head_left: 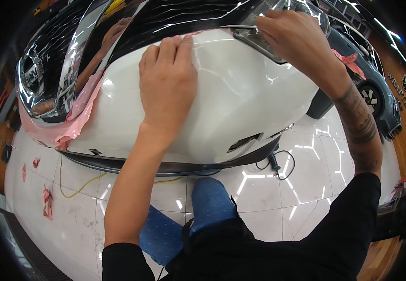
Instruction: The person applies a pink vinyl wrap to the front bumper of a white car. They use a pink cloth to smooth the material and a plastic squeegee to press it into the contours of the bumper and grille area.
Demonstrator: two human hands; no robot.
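My left hand (pixel 169 84) lies on the white car bumper (pixel 221 107), fingers stretched toward its upper edge. Beside the fingertips, a thin strip of pink film (pixel 203 32) shows along that edge, under the black grille (pixel 179 18). My right hand (pixel 289 40) is closed in front of the headlight (pixel 268 52). A thin, shiny, straight piece (pixel 240 27) runs left from its fingers; I cannot make out whether it is a held tool or trim. Wrinkled pink film (pixel 83 119) hangs loose at the bumper's left part, below the chrome trim (pixel 74 56).
Crumpled pink scraps (pixel 47 202) and a yellow cord (pixel 79 191) lie on the tiled floor (pixel 259 192) at left. A corded tool (pixel 274 161) is under the bumper's right end. Another car (pixel 371 79) stands at right. My knee (pixel 214 196) is close below the bumper.
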